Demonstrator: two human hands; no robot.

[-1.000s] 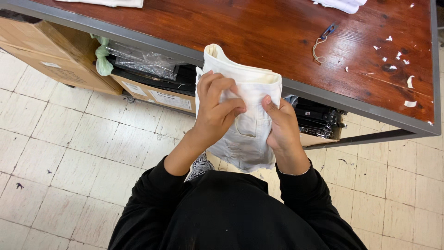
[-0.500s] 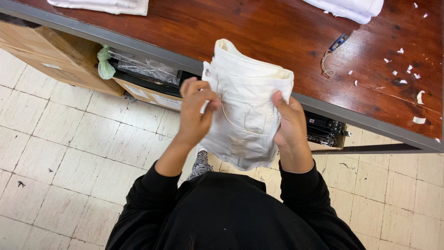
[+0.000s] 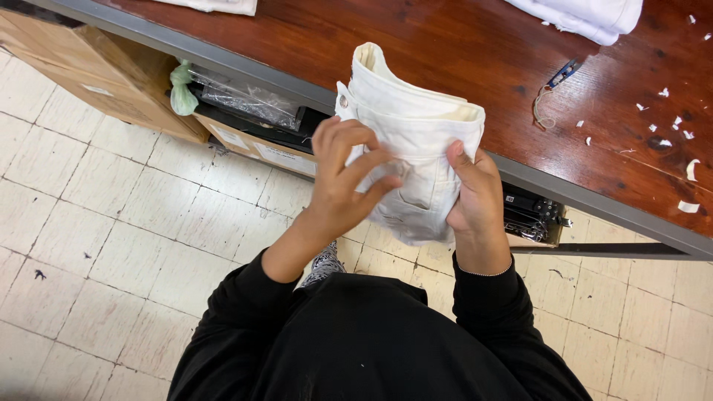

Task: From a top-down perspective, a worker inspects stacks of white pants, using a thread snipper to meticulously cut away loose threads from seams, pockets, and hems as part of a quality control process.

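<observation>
**A:** Status on your hands?

**B:** Both on the folded white denim garment [image 3: 412, 141]. I hold it in the air over the near edge of the wooden table [image 3: 460, 52], waistband end up, pointing at the far side.

**A:** Grip?

**B:** My left hand [image 3: 345, 182] is curled on the garment's front face, fingers [image 3: 349, 145] spread over the fabric, thumb lying across toward the middle by a pocket seam. My right hand [image 3: 471, 197] is clamped on the right edge, thumb in front, the other fingers behind and out of sight.

**A:** Garment touching the table?

**B:** Can't tell. It overlaps the grey metal table rim [image 3: 564, 197] in view, lower end hanging on the near side above the tiled floor [image 3: 111, 245].

**A:** What's on the table?

**B:** Small blue-handled thread snips with a cord loop [image 3: 553, 85], right of the garment, well apart from it. White fabric scraps [image 3: 672, 122] scattered further right. Folded white cloth [image 3: 587, 15] at the far right edge, another white piece [image 3: 219, 6] far left.

**A:** Under the table?

**B:** Cardboard box [image 3: 89, 70] at left. Beside it an open carton [image 3: 252, 137] holding dark items in clear plastic wrap [image 3: 245, 100], with a pale green bag [image 3: 180, 89] bunched at its left. More dark packed items [image 3: 531, 212] under the table right of my right hand.
</observation>
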